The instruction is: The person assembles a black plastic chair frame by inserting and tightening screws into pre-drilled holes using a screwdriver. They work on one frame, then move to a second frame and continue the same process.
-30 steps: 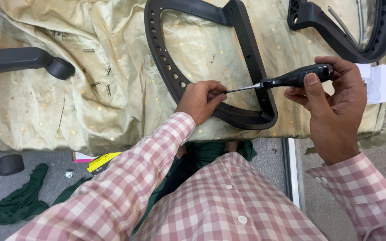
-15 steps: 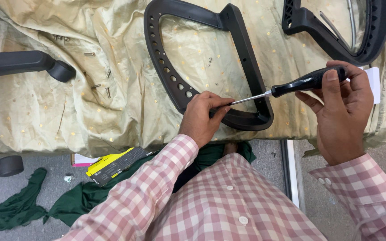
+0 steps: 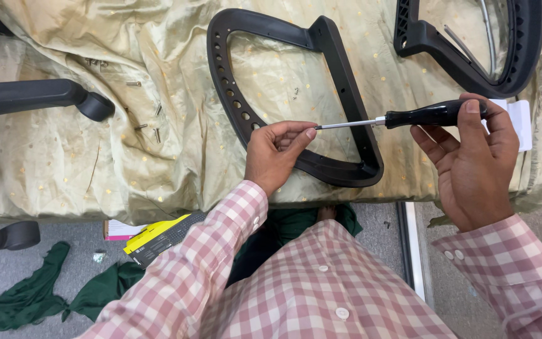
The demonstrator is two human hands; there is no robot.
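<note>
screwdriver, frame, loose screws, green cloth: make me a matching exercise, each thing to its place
Things:
1. screwdriver
2. black frame
3. loose screws
4. green cloth

Places:
a. on the floor, lower left
b. held between both hands
c. flat on the pale sheet, in front of the person
d. scattered on the sheet, left of the frame

Pairs: 1-b, 2-c, 3-d, 4-a

The right hand holds the handle; the left hand has its fingertips at the tip.
</note>
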